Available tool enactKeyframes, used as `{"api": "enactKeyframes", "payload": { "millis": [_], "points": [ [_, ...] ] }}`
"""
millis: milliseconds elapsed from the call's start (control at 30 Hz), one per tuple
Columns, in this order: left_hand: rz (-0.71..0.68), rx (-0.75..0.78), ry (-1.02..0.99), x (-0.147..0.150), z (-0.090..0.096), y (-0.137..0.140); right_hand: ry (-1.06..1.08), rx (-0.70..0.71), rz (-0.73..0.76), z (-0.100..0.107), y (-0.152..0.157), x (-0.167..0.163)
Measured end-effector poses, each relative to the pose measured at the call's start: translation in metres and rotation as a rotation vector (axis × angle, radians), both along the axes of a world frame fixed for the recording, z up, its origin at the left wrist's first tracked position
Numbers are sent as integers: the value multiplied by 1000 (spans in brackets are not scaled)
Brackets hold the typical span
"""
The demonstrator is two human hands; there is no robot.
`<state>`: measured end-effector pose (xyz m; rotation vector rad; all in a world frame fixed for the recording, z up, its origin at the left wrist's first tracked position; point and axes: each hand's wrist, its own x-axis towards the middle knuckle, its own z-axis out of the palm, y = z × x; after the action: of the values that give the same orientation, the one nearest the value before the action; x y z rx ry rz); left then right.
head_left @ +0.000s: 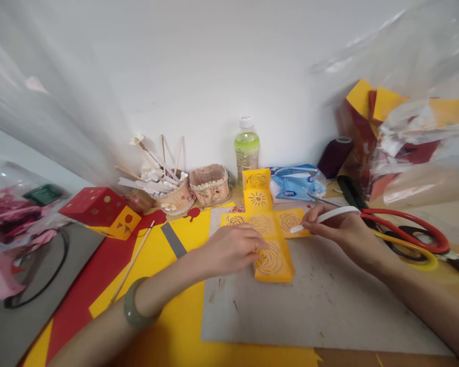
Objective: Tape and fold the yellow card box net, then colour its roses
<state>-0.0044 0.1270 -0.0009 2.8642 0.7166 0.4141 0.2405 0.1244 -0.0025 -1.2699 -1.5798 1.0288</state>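
Observation:
A yellow cross-shaped paper box net (285, 257) with cut-out swirl patterns and a sun lies on a grey board, its top panel folded up. My left hand (237, 250) is over its middle, fingers curled together against the paper; what they pinch, if anything, is hidden. To the right, my right hand (340, 229) is closed on a narrow white strip (338, 211), which looks like tape. The strip curves over the fingers, and its short end reaches over the net's right panel. A thin metal piece (323, 200) shows just behind this hand.
Red-handled scissors (413, 214) and a yellow ring (416, 260) lie right. Behind stand a green-liquid bottle (247, 148), a blue-white packet (296, 183) and a small basket (210, 183). A red-and-yellow box (103, 209), stick (133, 260) and glue gun (3, 270) are left.

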Motion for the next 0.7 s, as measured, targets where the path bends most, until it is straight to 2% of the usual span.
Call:
{"api": "enactKeyframes", "payload": {
  "millis": [67, 167, 267, 400, 567, 700],
  "points": [
    [-42, -75, 22, -4, -5, -9, -3, -13, 15, 0, 1, -1],
    [-3, -36, 76, -1, -16, -19, 11, -48, 64, -3, 2, -2],
    [50, -37, 49, 5, -25, -23, 12, -60, 104, -8, 3, -1],
    [171, -219, -30, 12, -29, -22, -69, -31, 112, -12, 1, 4],
    [381, -452, -135, 19, -27, -20, -207, 93, 163, -15, -9, -1],
    [489, -511, -158, 24, -25, -19, -384, 258, 222, -24, -19, -16]
  ]
}}
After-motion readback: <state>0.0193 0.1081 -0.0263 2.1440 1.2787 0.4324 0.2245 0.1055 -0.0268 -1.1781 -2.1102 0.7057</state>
